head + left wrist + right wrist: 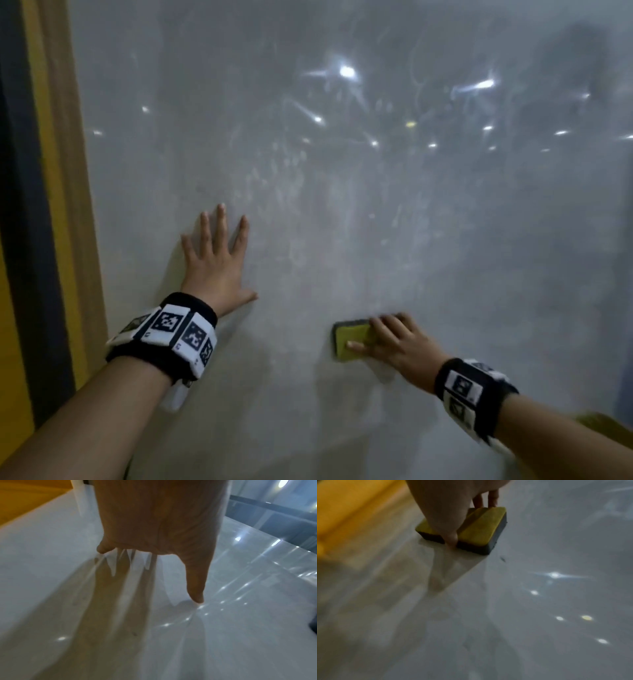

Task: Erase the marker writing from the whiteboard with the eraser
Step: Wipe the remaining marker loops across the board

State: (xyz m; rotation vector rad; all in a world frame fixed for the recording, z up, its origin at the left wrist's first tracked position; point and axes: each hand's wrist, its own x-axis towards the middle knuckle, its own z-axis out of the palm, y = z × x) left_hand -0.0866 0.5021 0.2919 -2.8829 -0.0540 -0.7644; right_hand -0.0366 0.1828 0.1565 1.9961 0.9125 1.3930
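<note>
The whiteboard (376,222) fills the head view, glossy and smeared with faint wiped traces. My left hand (215,260) lies flat against it at lower left, fingers spread and straight; in the left wrist view the left hand (159,520) rests on the whiteboard (51,574). My right hand (394,339) grips a yellow eraser (352,339) with a dark felt base and holds it against the board at lower centre. In the right wrist view my thumb and fingers pinch the eraser (481,528) across its width. A small dark marker speck (502,559) sits just beside the eraser.
A yellow and dark frame (51,205) borders the board on the left. Ceiling lights (346,72) reflect off the board's upper right. A yellow strip (603,423) shows at the lower right edge.
</note>
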